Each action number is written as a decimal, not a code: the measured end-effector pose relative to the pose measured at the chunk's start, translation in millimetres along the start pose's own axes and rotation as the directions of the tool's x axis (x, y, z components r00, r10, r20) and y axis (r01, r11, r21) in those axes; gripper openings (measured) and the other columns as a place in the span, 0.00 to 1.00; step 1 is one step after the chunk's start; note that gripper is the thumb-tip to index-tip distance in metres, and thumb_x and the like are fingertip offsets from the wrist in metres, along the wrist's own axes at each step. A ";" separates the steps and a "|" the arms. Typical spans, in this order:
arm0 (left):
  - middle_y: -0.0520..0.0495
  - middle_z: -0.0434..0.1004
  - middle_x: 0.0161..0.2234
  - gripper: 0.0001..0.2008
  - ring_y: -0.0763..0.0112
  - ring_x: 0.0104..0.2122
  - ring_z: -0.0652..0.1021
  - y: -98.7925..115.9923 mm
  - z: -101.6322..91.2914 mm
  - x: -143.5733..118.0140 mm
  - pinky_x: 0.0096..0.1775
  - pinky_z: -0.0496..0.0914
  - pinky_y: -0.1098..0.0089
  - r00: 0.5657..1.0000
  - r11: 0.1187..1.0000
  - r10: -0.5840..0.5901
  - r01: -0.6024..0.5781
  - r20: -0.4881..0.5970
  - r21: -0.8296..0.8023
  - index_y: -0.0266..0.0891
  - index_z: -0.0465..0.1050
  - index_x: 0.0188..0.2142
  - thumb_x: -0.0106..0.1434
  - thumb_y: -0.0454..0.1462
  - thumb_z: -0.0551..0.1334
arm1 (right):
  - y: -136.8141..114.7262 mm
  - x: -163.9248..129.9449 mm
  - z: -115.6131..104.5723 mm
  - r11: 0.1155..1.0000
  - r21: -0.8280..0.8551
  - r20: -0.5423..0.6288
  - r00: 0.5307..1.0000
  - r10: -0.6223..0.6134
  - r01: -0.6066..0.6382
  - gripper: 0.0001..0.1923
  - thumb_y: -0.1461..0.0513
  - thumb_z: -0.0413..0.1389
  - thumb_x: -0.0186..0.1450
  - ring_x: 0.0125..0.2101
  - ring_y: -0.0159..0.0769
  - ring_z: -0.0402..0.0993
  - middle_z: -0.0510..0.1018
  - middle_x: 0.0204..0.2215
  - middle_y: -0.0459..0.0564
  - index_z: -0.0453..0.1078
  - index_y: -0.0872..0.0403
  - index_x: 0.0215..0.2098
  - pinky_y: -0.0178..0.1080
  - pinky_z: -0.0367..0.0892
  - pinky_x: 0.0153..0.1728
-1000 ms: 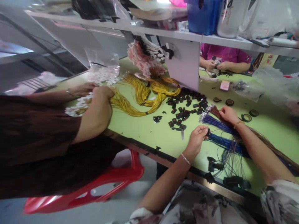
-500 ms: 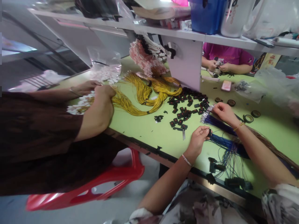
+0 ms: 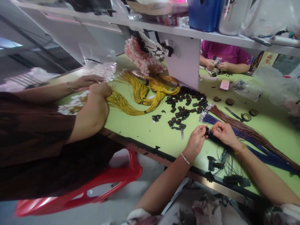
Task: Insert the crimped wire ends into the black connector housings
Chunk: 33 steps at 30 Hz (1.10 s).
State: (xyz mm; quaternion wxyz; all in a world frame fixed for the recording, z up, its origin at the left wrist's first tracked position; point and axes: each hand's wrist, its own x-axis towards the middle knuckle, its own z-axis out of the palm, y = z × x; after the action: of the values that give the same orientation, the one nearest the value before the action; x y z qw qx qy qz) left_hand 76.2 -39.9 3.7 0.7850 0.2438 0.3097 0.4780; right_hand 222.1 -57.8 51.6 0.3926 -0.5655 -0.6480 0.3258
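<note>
Fingers of the left hand (image 3: 198, 137) pinch a small black connector (image 3: 207, 131); the right hand (image 3: 222, 131) meets it, fingertips closed on a blue wire (image 3: 214, 135).

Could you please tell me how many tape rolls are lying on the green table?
4: two tape rolls side by side right of the white post, two more farther right. Others may be hidden.

connector (image 3: 207, 131): black, pinched at left hand's (image 3: 197, 138) fingertips
wires beyond right hand's (image 3: 223, 132) fingers: blue bundle (image 3: 257, 153), brown bundle (image 3: 243, 128), silver tips
loose connectors (image 3: 185, 106) ahead of left fingers: black, red marks
table (image 3: 150, 128): light green
co-worker's wires (image 3: 140, 93): yellow
chair (image 3: 77, 190): red
</note>
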 end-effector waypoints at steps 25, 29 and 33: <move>0.49 0.72 0.28 0.14 0.78 0.26 0.70 -0.8 2.5 -3.0 0.31 0.63 0.75 0.998 0.988 0.045 -0.040 -0.033 0.148 0.33 0.73 0.34 0.50 0.39 0.69 | 0.8 -8.7 9.2 0.875 -0.422 0.018 0.967 -0.253 0.237 0.09 0.64 0.51 0.59 0.19 0.28 0.57 0.67 0.18 0.44 0.61 0.54 0.21 0.33 0.51 0.23; 0.50 0.72 0.28 0.16 0.78 0.26 0.70 -1.0 4.8 -6.0 0.30 0.63 0.75 0.996 0.978 0.067 -0.053 -0.063 0.204 0.34 0.73 0.34 0.49 0.42 0.69 | 4.3 -9.2 6.5 0.911 -0.355 0.043 0.977 -0.208 0.210 0.07 0.65 0.51 0.60 0.19 0.28 0.59 0.68 0.19 0.44 0.63 0.54 0.23 0.32 0.53 0.24; 0.50 0.72 0.28 0.17 0.78 0.26 0.69 -3.4 3.2 -3.5 0.30 0.63 0.75 0.994 0.973 0.080 -0.062 -0.070 0.224 0.34 0.73 0.33 0.48 0.42 0.70 | 8.2 -10.1 9.9 0.926 -0.341 0.021 0.986 -0.165 0.162 0.07 0.65 0.51 0.58 0.18 0.27 0.58 0.67 0.17 0.43 0.62 0.54 0.22 0.32 0.51 0.23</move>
State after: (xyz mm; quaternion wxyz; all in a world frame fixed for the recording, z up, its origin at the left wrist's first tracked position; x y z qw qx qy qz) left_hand 79.4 -44.8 4.5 0.7226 0.3218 0.3826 0.4774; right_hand 217.9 -66.3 38.3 0.3167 -0.5702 -0.7381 0.1723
